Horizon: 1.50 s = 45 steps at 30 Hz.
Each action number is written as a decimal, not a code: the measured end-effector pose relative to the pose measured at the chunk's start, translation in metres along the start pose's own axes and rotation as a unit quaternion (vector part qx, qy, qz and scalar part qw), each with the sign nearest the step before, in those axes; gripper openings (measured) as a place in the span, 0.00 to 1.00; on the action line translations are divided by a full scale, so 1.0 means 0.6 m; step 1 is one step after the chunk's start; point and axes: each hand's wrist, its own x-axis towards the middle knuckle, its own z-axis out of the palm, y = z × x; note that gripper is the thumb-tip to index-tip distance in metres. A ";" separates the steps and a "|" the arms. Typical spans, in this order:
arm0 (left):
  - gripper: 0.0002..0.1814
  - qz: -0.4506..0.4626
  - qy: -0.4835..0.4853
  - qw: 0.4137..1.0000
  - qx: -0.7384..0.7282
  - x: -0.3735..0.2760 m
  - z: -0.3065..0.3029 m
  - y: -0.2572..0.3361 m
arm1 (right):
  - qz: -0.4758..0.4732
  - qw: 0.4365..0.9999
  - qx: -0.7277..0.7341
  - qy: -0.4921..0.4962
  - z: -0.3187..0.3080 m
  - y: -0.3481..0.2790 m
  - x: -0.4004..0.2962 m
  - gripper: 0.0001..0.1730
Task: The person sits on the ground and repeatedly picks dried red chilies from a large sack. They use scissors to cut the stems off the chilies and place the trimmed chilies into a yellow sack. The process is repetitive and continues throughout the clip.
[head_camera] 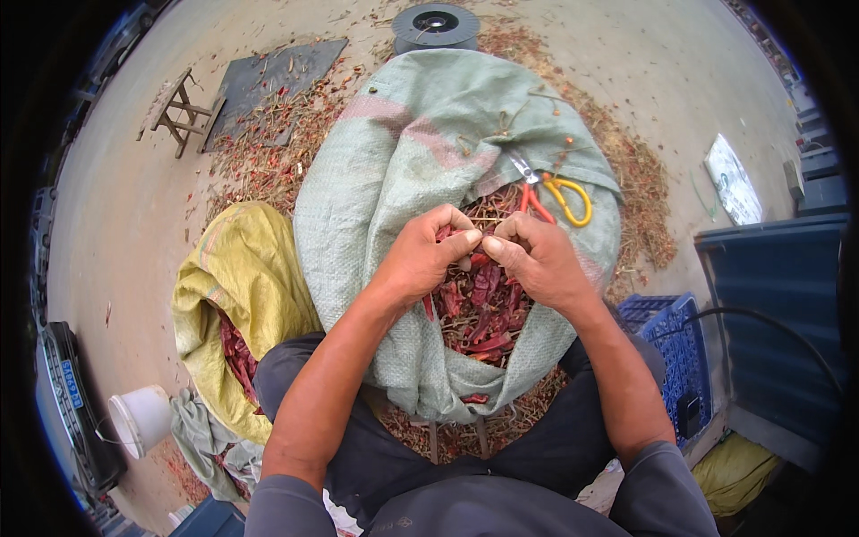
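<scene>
My left hand (429, 248) and my right hand (542, 262) meet, thumbs almost touching, over the mouth of a large pale green woven sack (342, 221). Both pinch at a dried red chili pepper (443, 233), mostly hidden by my fingers. Below them, dried red chilies (484, 285) and their stalks fill the sack's opening. Just beyond my right hand lies a pair of scissors (567, 200) with one yellow and one red-orange handle, its blades resting on the sack cloth. One loose chili (475, 399) sits on the near fold of the sack.
A yellow woven sack (248, 262) of chilies stands at my left, near a white bucket (141, 419). Blue plastic crates (678, 356) stand at right. Beyond are a cable spool (436, 28), a small wooden stool (180, 111), a dark mat (275, 74) and scattered stalks (644, 201).
</scene>
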 end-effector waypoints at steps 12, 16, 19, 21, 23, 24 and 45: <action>0.07 -0.006 0.071 0.982 -0.174 -0.003 -0.013 0.004 | 0.007 0.873 0.414 0.258 -0.058 0.013 0.033 0.16; 0.05 -0.016 0.121 0.974 -0.191 -0.006 -0.015 -0.010 | 0.056 0.964 0.107 0.237 -0.040 0.009 0.029 0.16; 0.04 -0.025 0.140 0.988 -0.054 -0.001 -0.012 -0.001 | -0.153 0.943 -0.272 0.120 0.028 0.043 0.033 0.19; 0.04 -0.007 0.152 0.981 0.117 0.005 -0.025 -0.017 | -0.112 0.927 -0.356 0.020 0.060 0.041 0.024 0.18; 0.06 0.039 0.168 0.947 0.271 0.006 -0.037 -0.030 | -0.075 0.923 -0.378 0.012 0.087 0.048 0.025 0.14; 0.08 0.031 0.178 0.942 0.282 0.001 -0.038 -0.025 | -0.041 0.918 -0.394 -0.004 0.094 0.046 0.029 0.15; 0.15 0.056 0.003 0.997 0.050 0.011 0.000 -0.001 | 0.145 0.957 0.231 -0.094 0.050 0.018 -0.013 0.13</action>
